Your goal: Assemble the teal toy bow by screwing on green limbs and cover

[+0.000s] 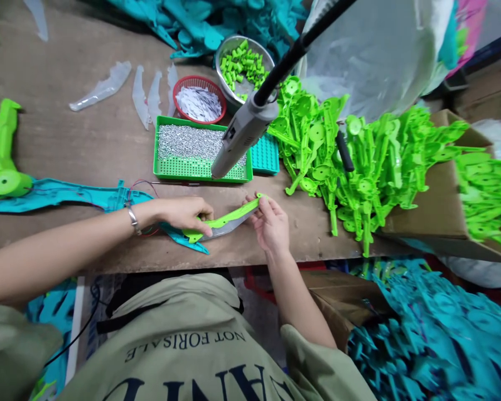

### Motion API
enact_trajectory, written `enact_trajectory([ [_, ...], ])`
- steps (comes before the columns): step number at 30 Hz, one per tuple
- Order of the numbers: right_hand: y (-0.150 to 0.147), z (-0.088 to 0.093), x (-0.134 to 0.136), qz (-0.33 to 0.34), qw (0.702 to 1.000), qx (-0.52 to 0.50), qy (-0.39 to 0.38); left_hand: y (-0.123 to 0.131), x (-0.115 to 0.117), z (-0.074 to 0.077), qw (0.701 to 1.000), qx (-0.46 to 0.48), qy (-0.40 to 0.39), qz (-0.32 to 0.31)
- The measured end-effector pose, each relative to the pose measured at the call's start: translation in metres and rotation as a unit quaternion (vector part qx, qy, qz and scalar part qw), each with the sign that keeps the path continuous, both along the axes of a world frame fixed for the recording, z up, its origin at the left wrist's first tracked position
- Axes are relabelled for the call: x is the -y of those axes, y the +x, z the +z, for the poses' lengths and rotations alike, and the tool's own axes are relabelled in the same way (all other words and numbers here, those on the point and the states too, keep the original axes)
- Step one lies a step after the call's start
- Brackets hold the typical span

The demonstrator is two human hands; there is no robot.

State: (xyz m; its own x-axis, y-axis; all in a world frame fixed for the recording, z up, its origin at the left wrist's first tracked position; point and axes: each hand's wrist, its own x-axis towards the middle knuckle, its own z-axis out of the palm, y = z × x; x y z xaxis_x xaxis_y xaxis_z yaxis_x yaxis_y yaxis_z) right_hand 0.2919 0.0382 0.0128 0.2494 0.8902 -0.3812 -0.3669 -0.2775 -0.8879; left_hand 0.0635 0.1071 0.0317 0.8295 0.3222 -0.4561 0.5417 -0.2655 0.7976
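My left hand (187, 214) is closed on the near end of a lime-green curved plastic piece (234, 214), its thumb and fingers bent over it. A clear grey blade-shaped strip (227, 228) runs along the piece's lower edge. At the other end my right hand (271, 223) pinches the tip between thumb and fingers. Beneath my left wrist and hand lies a long teal plastic shell (79, 195) with thin red and dark wires. Its pointed end (196, 244) shows below my left hand. A second lime-green part (4, 178) sits on the shell's far left.
A powered screwdriver (246, 128) hangs over a green tray (204, 168) of small metal screws. Behind are a red basket (198, 81) and a metal bowl (225, 89) with green pieces. Lime-green parts (367, 150) heap at right; clear strips (102, 86) lie at left.
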Motion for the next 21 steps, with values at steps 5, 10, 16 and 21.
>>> enact_trajectory([
  [5,0.001,-0.004,-0.007,-0.006,1.000,0.013,0.024,0.001,0.001,-0.001,1.000,0.001,0.012,-0.002],
  [10,0.001,-0.007,-0.008,-0.015,1.000,0.008,0.009,-0.003,-0.008,0.007,1.000,-0.011,-0.004,-0.016],
  [16,0.002,-0.008,-0.014,-0.029,0.999,-0.016,-0.010,-0.019,-0.026,0.012,0.995,-0.074,0.005,-0.062],
  [21,-0.032,-0.005,0.009,0.058,0.992,-0.079,-0.079,-0.026,-0.033,0.001,0.995,-0.049,-0.087,0.000],
])
